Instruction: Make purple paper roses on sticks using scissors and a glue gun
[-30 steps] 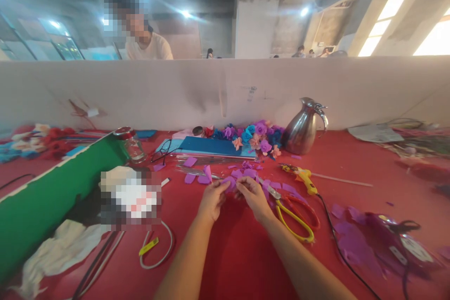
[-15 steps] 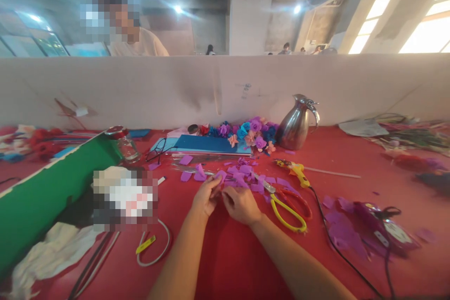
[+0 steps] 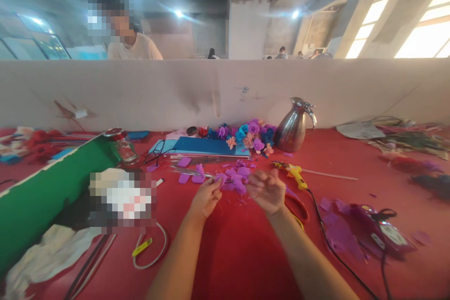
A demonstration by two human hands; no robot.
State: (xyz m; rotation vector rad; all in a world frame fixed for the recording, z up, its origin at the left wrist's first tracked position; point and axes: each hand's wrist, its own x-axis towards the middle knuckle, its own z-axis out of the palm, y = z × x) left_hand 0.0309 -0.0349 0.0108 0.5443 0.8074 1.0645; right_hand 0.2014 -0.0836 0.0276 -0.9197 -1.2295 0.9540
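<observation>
My left hand is closed, pinching a purple paper petal between thumb and fingertips. To its right, my right hand is lifted over the table, blurred, its fingers loosely curled and apart; I see nothing in it. It covers much of the scissors, and part of a red handle shows beside the wrist. Loose purple paper petals lie just beyond and between the hands. Thin wires stretch out to the left, among a few more petals.
Behind lie paper flowers, blue sheets and eyeglasses, with a steel jug beside them. A yellow glue gun trails its cord on the right, near a purple pouch. Left are a glass jar and green panel.
My right hand has moved away from the left, rightward and up, turning its palm into view and covering the scissors. The left hand keeps its petal nearly in place.
</observation>
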